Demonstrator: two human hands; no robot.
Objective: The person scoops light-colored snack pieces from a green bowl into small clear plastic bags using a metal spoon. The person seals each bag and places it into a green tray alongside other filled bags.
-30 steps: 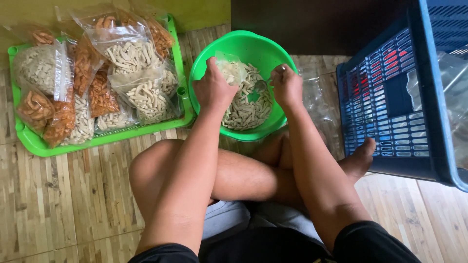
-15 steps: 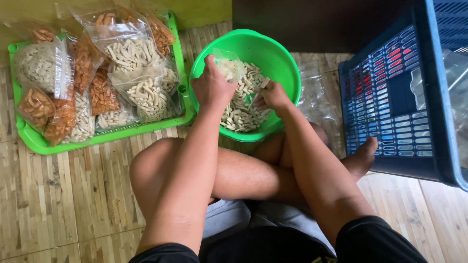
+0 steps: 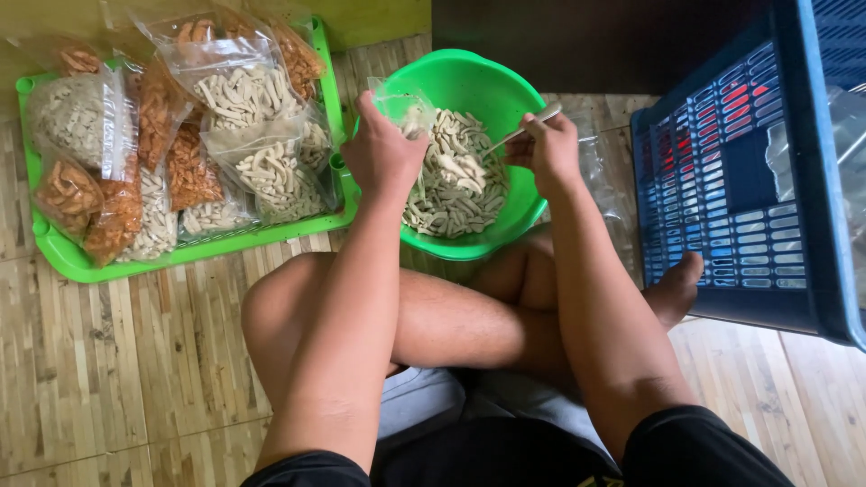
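Observation:
I sit cross-legged on a wooden floor with a green bowl [image 3: 505, 230] of pale stick-shaped snacks [image 3: 456, 185] in front of my legs. My left hand [image 3: 383, 153] holds a small clear plastic bag [image 3: 401, 104] open over the bowl's left side; a few snacks lie inside it. My right hand [image 3: 550, 149] grips a pale spoon [image 3: 523, 131] by its handle above the bowl's right side, with the spoon pointing down toward the snacks.
A green tray [image 3: 207, 252] at the left holds several sealed clear bags of pale and orange snacks. A blue slotted plastic basket [image 3: 740, 198] stands at the right, next to my foot. Empty clear bags [image 3: 600, 176] lie on the floor beside the bowl.
My right hand has risen out of the snacks toward the bowl's right rim with the spoon. The left hand has lifted the bag a little higher over the bowl.

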